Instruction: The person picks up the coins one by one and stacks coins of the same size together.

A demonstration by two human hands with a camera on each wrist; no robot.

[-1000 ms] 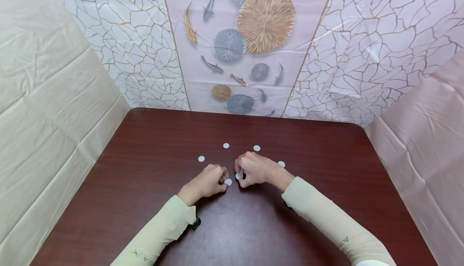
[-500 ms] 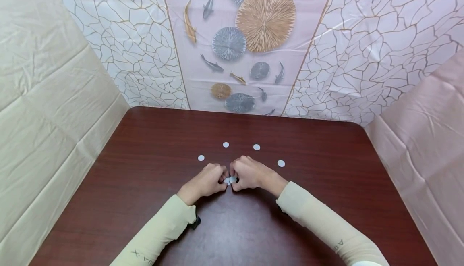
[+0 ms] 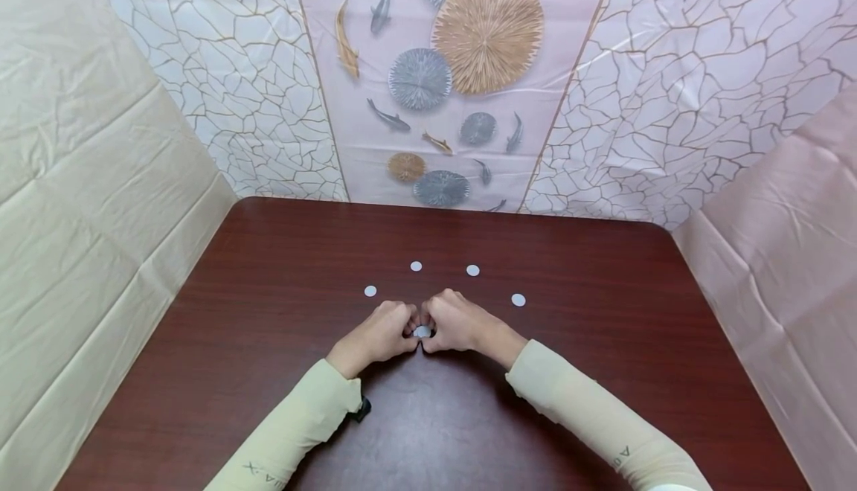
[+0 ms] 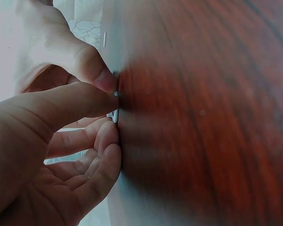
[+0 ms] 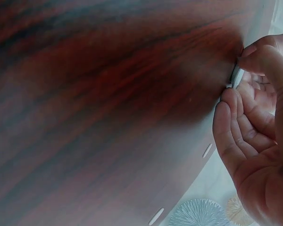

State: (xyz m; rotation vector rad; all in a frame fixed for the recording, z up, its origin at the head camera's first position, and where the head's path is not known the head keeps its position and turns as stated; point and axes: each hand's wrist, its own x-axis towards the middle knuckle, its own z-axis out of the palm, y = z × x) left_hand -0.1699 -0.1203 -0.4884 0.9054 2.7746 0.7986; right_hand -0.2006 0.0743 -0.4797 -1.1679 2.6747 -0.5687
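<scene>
Two small white discs [image 3: 422, 332] lie one over the other on the table between the hands; edge-on in the right wrist view they form a thin white sliver [image 5: 236, 76]. My left hand [image 3: 383, 332] holds the lower disc by its edge, thumb nearer me and curled fingers on the far side. From the other side my right hand [image 3: 460, 323] pinches the upper disc between thumb and fingers. Both hands rest low on the tabletop with their fingertips almost touching, or touching. How exactly the discs line up is hidden by the fingers.
Beyond the hands, single white discs lie in an arc on the dark red wooden table [image 3: 268, 290]: a left disc [image 3: 370, 291], two far discs [image 3: 416, 266] and a right disc [image 3: 518, 300]. Patterned cloth [image 3: 254, 89] hangs behind the table, plain cloth at both sides.
My right hand has moved left with its disc, bringing it onto the disc at my left hand. The left hand has stayed almost still, and the outer discs have not moved.
</scene>
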